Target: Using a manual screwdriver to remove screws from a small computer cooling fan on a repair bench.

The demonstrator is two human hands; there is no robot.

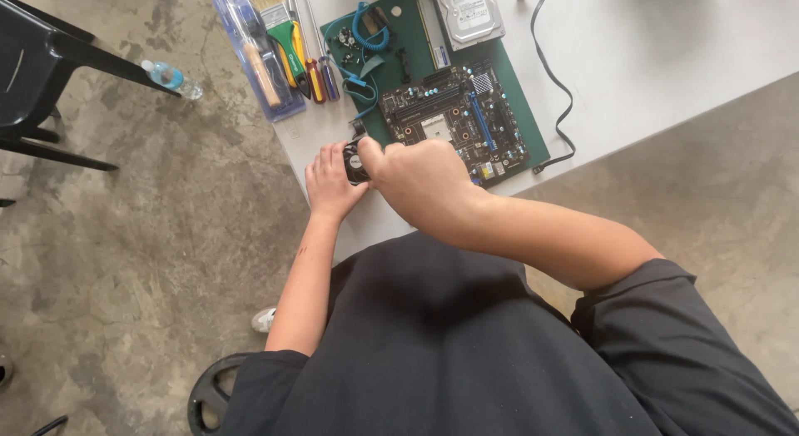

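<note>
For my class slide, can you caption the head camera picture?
Both hands, left and right, hold a small black fan beside a motherboard.

Probably repair workshop: concrete floor (150, 261), motherboard (456, 120), screwdrivers (312, 66) on table (666, 45).

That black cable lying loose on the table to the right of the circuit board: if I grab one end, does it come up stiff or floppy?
Probably floppy: the black cable lies in loose curves on the white table. It looks thin, so likely light. Its lower end plug rests by the green mat, so it might drag or snag there.
</note>
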